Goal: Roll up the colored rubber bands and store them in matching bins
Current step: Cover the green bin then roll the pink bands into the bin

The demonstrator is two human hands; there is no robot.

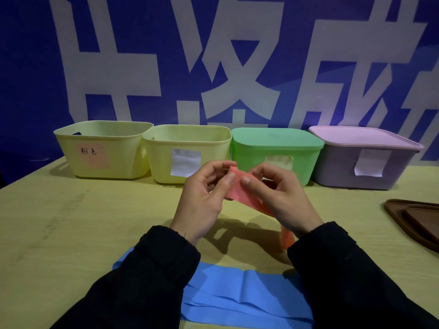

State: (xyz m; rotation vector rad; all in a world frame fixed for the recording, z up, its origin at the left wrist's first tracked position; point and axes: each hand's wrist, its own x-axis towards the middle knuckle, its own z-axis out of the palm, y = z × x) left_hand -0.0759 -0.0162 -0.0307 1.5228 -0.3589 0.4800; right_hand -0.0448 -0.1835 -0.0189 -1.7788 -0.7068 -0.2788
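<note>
Both hands hold a pink rubber band (240,191) above the middle of the table. My left hand (204,195) pinches its upper end between thumb and fingers. My right hand (278,195) pinches the same end from the right, and the band's tail hangs down under that wrist. A blue rubber band (242,295) lies flat and folded on the table between my forearms. At the back stand two open yellow bins: one with a pink label (102,148) on the left, one with a white label (185,153) beside it.
A green bin with its lid on (275,148) and a purple bin with its lid on (361,157) stand to the right of the yellow ones. A brown tray (413,222) lies at the table's right edge. A blue wall with white characters rises behind the bins.
</note>
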